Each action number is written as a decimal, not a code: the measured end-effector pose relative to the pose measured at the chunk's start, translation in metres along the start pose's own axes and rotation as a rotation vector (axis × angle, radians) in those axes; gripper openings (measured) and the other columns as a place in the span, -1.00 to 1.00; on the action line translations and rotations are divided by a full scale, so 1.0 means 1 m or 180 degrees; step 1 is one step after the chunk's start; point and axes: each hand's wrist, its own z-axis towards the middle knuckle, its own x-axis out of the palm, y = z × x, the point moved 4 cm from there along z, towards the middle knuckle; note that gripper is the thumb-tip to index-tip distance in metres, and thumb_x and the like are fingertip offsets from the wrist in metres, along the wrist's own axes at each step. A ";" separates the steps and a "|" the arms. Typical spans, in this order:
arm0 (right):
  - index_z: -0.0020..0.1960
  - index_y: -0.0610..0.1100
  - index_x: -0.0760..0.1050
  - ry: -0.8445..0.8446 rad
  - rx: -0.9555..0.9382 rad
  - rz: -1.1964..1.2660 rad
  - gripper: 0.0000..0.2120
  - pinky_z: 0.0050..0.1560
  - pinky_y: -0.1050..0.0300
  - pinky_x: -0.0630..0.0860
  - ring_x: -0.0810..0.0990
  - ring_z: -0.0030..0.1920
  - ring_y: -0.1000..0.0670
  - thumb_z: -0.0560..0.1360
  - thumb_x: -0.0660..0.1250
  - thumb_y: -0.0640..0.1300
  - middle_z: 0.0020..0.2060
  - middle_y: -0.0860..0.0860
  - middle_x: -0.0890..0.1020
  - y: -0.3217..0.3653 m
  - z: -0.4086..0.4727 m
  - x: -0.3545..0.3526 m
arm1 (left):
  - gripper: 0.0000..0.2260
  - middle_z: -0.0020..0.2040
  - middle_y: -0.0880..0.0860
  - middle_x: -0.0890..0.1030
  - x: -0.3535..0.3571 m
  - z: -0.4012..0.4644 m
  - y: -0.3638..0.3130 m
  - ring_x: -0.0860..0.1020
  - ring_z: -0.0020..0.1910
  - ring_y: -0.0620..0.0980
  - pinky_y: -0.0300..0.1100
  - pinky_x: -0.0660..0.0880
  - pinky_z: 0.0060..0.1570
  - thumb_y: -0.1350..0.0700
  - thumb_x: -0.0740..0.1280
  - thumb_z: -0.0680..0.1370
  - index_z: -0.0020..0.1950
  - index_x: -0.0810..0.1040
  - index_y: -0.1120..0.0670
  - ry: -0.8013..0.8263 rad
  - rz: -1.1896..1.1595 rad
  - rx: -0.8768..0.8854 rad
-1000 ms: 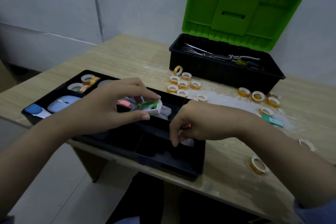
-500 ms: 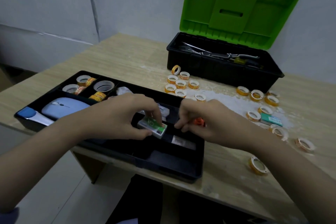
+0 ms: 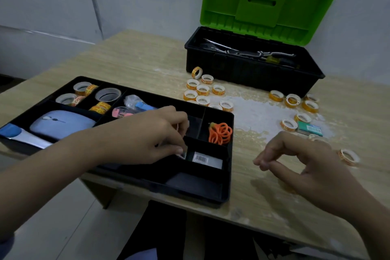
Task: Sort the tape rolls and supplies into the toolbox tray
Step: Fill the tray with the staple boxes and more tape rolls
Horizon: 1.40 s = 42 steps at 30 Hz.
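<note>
The black toolbox tray [image 3: 230, 154] lies at the table's front edge. My left hand [image 3: 154, 137] reaches into a front compartment, fingers pinched on a small box [image 3: 184, 154], mostly hidden. A white box with a barcode [image 3: 207, 160] lies beside it. Orange rubber bands [image 3: 220, 133] sit in the right rear compartment. Tape rolls [image 3: 81, 87], a blue mouse [image 3: 61, 122] and other supplies fill the left compartments. My right hand [image 3: 306, 164] hovers over the table right of the tray, fingers loosely curled, holding nothing. Several small tape rolls [image 3: 202, 89] lie loose on the table.
An open black toolbox [image 3: 253, 69] with a green lid [image 3: 272, 0] stands at the back, tools inside. A green box [image 3: 310, 129] and more tape rolls [image 3: 293, 100] lie right of centre. One roll [image 3: 348, 157] sits near my right hand. White powder marks the table.
My left hand lowered the small green-and-white box into the tray's front compartment. My right hand left the orange rubber bands in the tray and drew back right over the table.
</note>
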 end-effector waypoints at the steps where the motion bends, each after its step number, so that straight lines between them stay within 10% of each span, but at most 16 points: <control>1: -0.21 -0.03 0.50 -0.0052 0.0029 0.0032 -0.92 -0.19 0.50 0.42 0.64 -0.19 0.21 0.38 0.37 -0.19 -0.24 0.18 0.66 -0.002 -0.002 -0.002 | -0.68 -0.08 -0.17 0.39 0.002 -0.002 -0.001 0.30 -0.09 -0.20 -0.18 0.41 -0.16 -0.15 0.13 0.53 -0.03 0.66 -0.12 -0.0075 0.0220 0.0019; 13: -0.23 -0.11 0.52 -0.0623 0.0470 -0.0011 -0.80 -0.12 0.21 0.55 0.66 -0.25 0.11 0.36 0.40 -0.39 -0.28 0.13 0.68 -0.033 -0.016 -0.031 | -0.37 0.19 -0.33 0.32 0.016 -0.031 -0.012 0.42 0.12 -0.24 -0.21 0.42 0.10 -0.36 -0.21 0.45 0.34 0.42 -0.24 0.0237 -0.0346 -0.0949; 20: -0.21 -0.06 0.49 -0.0869 0.0573 0.0599 -0.62 -0.14 0.24 0.59 0.69 -0.24 0.05 0.29 0.40 0.26 -0.27 0.06 0.69 -0.050 -0.014 -0.049 | -0.49 0.15 -0.32 0.47 0.016 -0.021 -0.015 0.44 0.16 -0.33 -0.35 0.40 0.11 -0.28 -0.06 0.49 0.23 0.53 -0.19 0.0122 -0.0799 -0.0808; 27: -0.15 -0.08 0.55 -0.0397 0.1306 -0.0632 -0.93 -0.22 0.39 0.49 0.62 -0.13 0.09 0.43 0.41 -0.22 -0.18 0.01 0.67 -0.107 -0.003 -0.065 | -0.49 -0.03 -0.34 0.56 0.002 -0.008 -0.009 0.47 0.05 -0.35 -0.34 0.46 -0.06 -0.43 -0.05 0.42 0.12 0.54 -0.29 -0.0078 -0.0612 -0.0724; 42: -0.10 -0.01 0.50 0.0539 0.1838 -0.1317 -0.74 -0.10 0.14 0.48 0.55 -0.12 0.01 0.32 0.50 -0.22 -0.09 -0.02 0.59 -0.169 0.026 -0.077 | -0.84 -0.13 -0.25 0.59 -0.017 0.113 -0.041 0.55 -0.13 -0.27 -0.29 0.46 -0.11 0.00 0.30 0.56 0.09 0.62 -0.10 -0.0136 -0.0751 -0.0116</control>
